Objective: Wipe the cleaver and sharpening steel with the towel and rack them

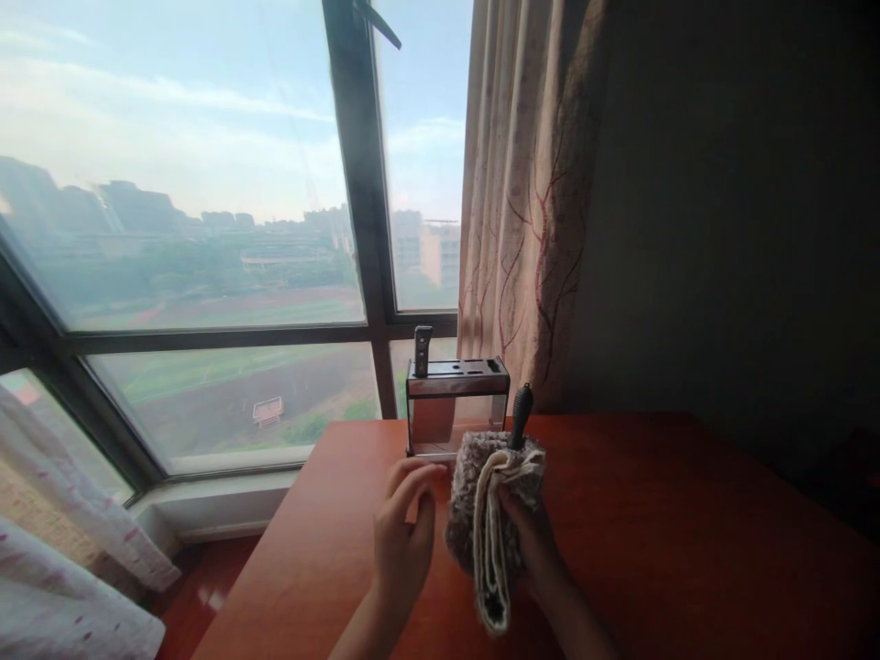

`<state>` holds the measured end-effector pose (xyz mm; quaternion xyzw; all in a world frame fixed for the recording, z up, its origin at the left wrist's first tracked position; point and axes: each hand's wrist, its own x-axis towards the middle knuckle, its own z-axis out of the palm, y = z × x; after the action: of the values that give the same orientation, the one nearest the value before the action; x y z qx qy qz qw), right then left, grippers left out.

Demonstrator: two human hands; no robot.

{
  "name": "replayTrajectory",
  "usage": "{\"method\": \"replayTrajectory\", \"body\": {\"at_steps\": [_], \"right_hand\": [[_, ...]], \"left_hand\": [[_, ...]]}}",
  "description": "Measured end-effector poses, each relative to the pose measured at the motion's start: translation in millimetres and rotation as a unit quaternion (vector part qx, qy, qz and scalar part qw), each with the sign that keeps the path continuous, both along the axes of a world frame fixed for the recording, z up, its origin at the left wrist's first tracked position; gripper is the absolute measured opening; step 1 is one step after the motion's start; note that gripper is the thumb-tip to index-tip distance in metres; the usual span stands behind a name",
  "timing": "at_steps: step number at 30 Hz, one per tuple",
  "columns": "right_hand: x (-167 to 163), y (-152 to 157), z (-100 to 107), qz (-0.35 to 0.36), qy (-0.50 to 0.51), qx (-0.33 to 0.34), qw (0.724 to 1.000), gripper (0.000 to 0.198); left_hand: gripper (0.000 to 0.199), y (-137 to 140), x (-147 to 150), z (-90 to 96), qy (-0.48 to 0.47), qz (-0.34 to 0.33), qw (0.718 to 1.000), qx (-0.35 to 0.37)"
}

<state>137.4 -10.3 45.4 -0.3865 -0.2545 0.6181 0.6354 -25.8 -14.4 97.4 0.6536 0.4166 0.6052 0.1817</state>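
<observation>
My right hand [533,541] grips a folded, fluffy grey-brown towel [471,513] with a pale edge, held up over the table. A black ribbed handle [522,412] sticks up from the top of the towel; whatever it belongs to is hidden by the cloth. Just left of the towel is my left hand [405,522], empty, its fingers bent and apart from the thumb. Behind both hands stands a clear-sided knife block [457,385] with a slotted top. One knife [422,351] with a dark riveted handle sits in its left end.
The reddish-brown wooden table [646,513] reaches up to the window [206,229]. A beige curtain [522,202] hangs behind the knife block, and a dark wall [721,229] fills the right side. At lower left hangs a white patterned curtain [61,596].
</observation>
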Motion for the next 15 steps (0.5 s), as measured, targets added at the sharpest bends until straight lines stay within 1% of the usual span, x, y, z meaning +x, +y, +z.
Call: {"method": "replayTrajectory", "body": {"at_steps": [2, 4, 6, 7, 9, 11, 15], "right_hand": [[-1.3, -3.5, -0.5, 0.06, -0.004, 0.004, 0.998, 0.053], [-3.4, -8.2, 1.3, 0.124, -0.021, 0.035, 0.991, 0.05], [-5.1, -11.7, 3.6, 0.165, -0.047, 0.07, 0.983, 0.049], [-5.5, -12.4, 4.5, 0.176, -0.054, 0.084, 0.979, 0.049], [-5.4, -12.4, 5.9, 0.188, -0.053, 0.097, 0.976, 0.051], [-4.5, -11.3, 8.0, 0.196, -0.044, 0.102, 0.974, 0.054], [-4.5, -10.9, 15.3, 0.214, -0.054, 0.113, 0.969, 0.06]], "left_hand": [[0.021, 8.9, -1.1, 17.6, -0.025, -0.036, 0.999, -0.031], [0.027, 16.5, 3.2, 35.4, -0.068, -0.114, 0.986, -0.1], [0.034, 21.6, 10.8, 49.8, -0.104, -0.211, 0.956, -0.175], [0.035, 23.2, 14.7, 55.1, -0.109, -0.253, 0.939, -0.206], [0.03, 24.9, 21.2, 62.6, -0.123, -0.296, 0.916, -0.24], [0.026, 26.3, 24.5, 68.2, -0.148, -0.288, 0.914, -0.246], [0.029, 36.1, 21.2, 82.3, -0.203, -0.194, 0.933, -0.227]]}}
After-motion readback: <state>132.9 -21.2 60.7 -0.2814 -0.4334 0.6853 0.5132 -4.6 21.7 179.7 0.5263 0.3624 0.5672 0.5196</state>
